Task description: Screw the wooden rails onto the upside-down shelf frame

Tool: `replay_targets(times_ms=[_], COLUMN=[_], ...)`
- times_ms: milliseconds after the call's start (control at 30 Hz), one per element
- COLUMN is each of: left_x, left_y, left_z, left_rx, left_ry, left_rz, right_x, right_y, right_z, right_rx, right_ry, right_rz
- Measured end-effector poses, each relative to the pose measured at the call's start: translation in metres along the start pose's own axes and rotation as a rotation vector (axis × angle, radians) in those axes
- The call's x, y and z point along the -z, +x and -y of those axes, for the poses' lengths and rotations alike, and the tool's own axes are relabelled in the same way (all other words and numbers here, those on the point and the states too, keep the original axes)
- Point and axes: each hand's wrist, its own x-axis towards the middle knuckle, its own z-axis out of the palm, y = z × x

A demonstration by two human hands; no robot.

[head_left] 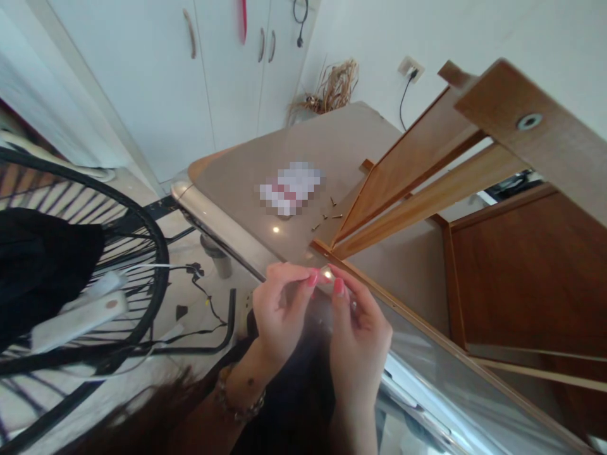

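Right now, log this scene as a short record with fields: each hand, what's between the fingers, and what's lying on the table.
left hand: raised at the table edge, thumb and forefinger pinched toward the right hand
right hand: fingertips meet the left hand's
held item: small shiny piece between both hands' fingers; too small to identify
table: glossy beige top
loose screws: several, scattered on the table beside the wooden frame
wooden frame: brown panels resting on the table, tilted
bracelet: on the left wrist

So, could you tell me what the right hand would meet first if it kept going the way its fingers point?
Probably the wooden frame's corner just beyond the right hand, though depth is unclear; a small shiny piece sits between both hands' fingertips.
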Motion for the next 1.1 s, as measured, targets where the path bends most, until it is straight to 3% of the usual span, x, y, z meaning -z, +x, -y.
replay_targets(times_ms=[167, 333, 533, 800, 1100], left_x=[0.004, 0.009, 0.015, 0.017, 0.019], left_y=[0.000, 0.011, 0.023, 0.046, 0.061], left_z=[0.002, -0.002, 0.005, 0.002, 0.006], left_rx=[0.037, -0.095, -0.236, -0.314, -0.376], left_ry=[-0.052, 0.204, 0.441, 0.701, 0.639], left_rz=[0.012, 0.124, 0.295, 0.489, 0.654], right_x=[-0.006, -0.002, 0.027, 0.030, 0.026], right_y=[0.004, 0.010, 0.032, 0.056, 0.058], right_z=[0.002, -0.002, -0.023, -0.036, -0.038], right_rx=[-0.001, 0.125, 0.207, 0.367, 0.404], right_ry=[0.045, -0.098, -0.404, -0.637, -0.650], right_rz=[0.006, 0.041, -0.179, -0.079, -0.051])
